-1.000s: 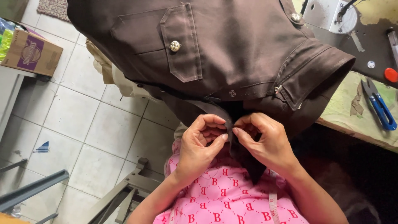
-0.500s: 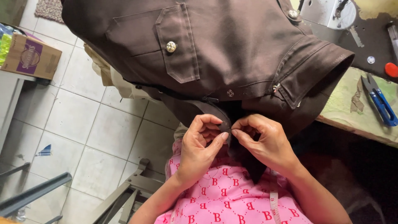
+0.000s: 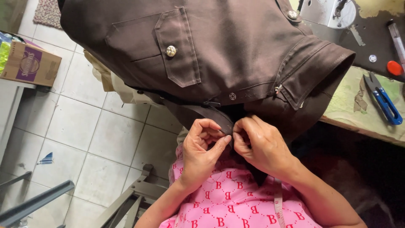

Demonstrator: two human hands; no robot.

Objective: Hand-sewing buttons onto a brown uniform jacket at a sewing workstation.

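Above a tiled floor (image 3: 97,135), beside the bench (image 3: 358,109), left hand (image 3: 202,147) and right hand (image 3: 259,145) pinch the brown jacket's (image 3: 219,55) lower edge between closed fingertips.

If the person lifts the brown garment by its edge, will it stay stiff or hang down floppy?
Probably floppy: the brown garment drapes over the table edge and folds where the left hand and right hand pinch its strip. It looks like thick cloth with doubled seams and metal buttons, so likely rather heavy. Its matte weave seems unlikely to slip.
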